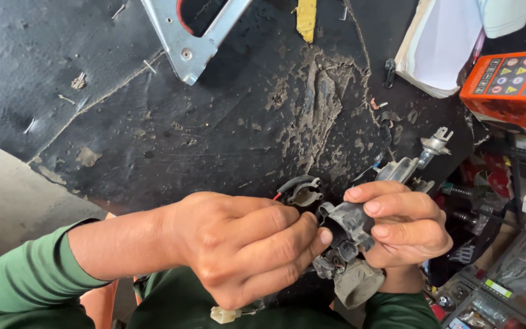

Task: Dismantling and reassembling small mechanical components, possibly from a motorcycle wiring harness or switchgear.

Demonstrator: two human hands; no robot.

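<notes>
Head view, looking down: a grey metal assembly [349, 244] held between both hands, low and right of centre, above the lap and in front of a black, scuffed rubber mat [171, 134]; cast body dull grey and grimy, with a dark round opening near the top, a ribbed cylindrical end at the bottom, small sockets along its lower side; a shiny metal key-like stem [434, 145] sticking out upward to the right beyond the fingers; a black curved connector piece [301, 190] with a thin red wire just above the left knuckles, touching or just behind the assembly, cannot tell which; a small white plug [224, 314] hanging below the left hand

Left hand [245, 247] closed, thumb and forefinger pinched narrow on the assembly's left edge, green sleeve [28, 283] at the forearm; right hand [406, 225] wrapped around the assembly from the right, fingers curled over its upper body, firm grasp

Around: a bright galvanised metal bracket [187, 36] lying on the mat at the top; a yellow strip [306, 18] beside it; an orange box [512, 88] with coloured symbols at the right edge; a white paper stack [436, 52] next to it; a cluttered tray of small parts [494, 286] at the lower right; bare concrete floor [7, 195] at the left
</notes>
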